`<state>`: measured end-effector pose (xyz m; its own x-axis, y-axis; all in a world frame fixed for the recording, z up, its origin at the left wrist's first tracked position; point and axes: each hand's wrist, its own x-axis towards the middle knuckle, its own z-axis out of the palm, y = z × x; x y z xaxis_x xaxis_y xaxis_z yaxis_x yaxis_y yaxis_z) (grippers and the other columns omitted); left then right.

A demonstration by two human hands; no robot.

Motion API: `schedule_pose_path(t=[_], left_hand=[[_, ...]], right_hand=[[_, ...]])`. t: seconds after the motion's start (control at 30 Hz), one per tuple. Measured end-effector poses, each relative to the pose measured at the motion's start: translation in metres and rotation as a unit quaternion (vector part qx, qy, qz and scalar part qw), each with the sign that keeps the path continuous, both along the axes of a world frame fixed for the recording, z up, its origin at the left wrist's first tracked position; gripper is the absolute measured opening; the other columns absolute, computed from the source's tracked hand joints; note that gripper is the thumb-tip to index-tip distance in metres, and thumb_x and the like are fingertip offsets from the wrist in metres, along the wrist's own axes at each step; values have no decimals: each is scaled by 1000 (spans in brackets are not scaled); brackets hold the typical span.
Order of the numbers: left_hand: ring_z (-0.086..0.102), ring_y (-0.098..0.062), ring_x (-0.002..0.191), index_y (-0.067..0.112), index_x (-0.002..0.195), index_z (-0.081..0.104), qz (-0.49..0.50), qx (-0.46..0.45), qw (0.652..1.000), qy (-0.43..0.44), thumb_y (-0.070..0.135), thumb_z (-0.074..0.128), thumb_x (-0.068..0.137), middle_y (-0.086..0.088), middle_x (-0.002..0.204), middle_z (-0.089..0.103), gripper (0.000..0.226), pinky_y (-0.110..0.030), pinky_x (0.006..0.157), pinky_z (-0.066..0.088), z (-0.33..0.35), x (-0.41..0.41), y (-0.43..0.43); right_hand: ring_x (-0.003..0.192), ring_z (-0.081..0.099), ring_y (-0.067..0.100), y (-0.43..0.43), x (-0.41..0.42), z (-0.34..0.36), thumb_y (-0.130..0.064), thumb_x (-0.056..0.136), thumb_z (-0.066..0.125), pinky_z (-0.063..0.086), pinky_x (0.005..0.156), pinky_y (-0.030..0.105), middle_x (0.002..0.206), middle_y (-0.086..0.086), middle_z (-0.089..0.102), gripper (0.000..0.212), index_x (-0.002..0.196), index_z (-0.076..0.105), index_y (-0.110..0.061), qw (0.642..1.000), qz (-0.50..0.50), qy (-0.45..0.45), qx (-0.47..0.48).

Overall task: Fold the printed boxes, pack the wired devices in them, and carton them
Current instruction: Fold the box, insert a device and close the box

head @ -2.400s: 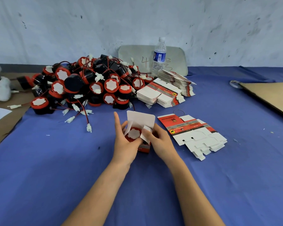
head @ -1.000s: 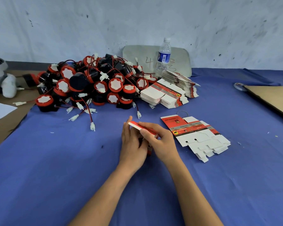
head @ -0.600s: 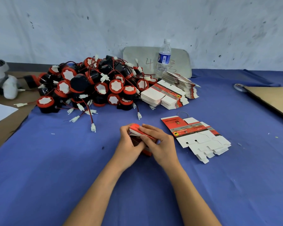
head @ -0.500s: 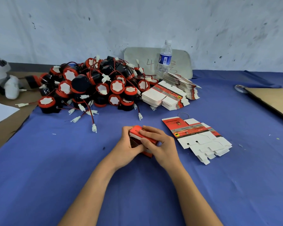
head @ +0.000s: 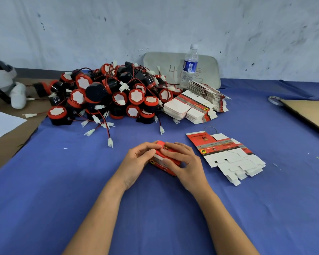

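Note:
A small red printed box (head: 164, 163) rests on the blue cloth at the centre, its lid closed. My left hand (head: 137, 161) grips its left side, and my right hand (head: 184, 161) presses over its top and right side. The device inside is hidden. Behind, a heap of red-and-black wired devices (head: 109, 96) with white connectors spreads across the back left. A few flat unfolded boxes (head: 226, 157) lie fanned out to the right of my hands. Stacks of flat box blanks (head: 190, 107) sit next to the heap.
A water bottle (head: 190, 65) stands before a grey board (head: 206, 70) at the wall. A brown cardboard sheet (head: 309, 115) lies at the right edge with a tape roll (head: 273, 100) beside it. Brown card and white paper (head: 2, 124) cover the left side.
The box's open white flaps, with the device visible inside, have been folded down. The lid is now closed and both hands press on the box.

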<state>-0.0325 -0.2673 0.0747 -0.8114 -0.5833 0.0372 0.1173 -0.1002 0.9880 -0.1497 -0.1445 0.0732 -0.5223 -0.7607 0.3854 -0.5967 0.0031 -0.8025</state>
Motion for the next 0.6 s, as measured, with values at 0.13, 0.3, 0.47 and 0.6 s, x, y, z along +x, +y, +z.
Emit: schedule_pose_path(t=[0.13,0.3,0.47,0.6], left_hand=[[56,-12,124,10,101,71,16,-12,1000,-9,2,50,98,1,128,64,22,-36,109,40,-3,-1,-2],[57,-13,122,4,92,66,13,25,1000,11,-4,45,97,-2,131,62,23,-31,104,44,-7,-4,-1],[61,-13,114,5,85,60,32,47,998,22,-10,40,96,-2,126,63,28,-25,95,48,-9,-7,1],[59,-11,116,9,91,58,44,-12,999,-4,-10,39,96,-1,128,62,27,-25,97,45,-10,-10,3]], right_hand=[[127,42,13,2,-1,-4,-22,88,69,26,102,6,126,-18,54,28,116,70,-21,996,-10,76,38],[117,58,28,6,4,-7,-26,87,64,53,90,37,122,-1,67,27,112,73,-19,974,-40,223,-8],[113,62,30,7,4,-8,-34,90,56,57,85,39,119,1,69,31,110,75,-18,943,-48,330,-23],[120,58,32,12,3,-10,-33,91,61,59,78,39,126,-2,65,29,116,72,-23,930,-54,364,0]])
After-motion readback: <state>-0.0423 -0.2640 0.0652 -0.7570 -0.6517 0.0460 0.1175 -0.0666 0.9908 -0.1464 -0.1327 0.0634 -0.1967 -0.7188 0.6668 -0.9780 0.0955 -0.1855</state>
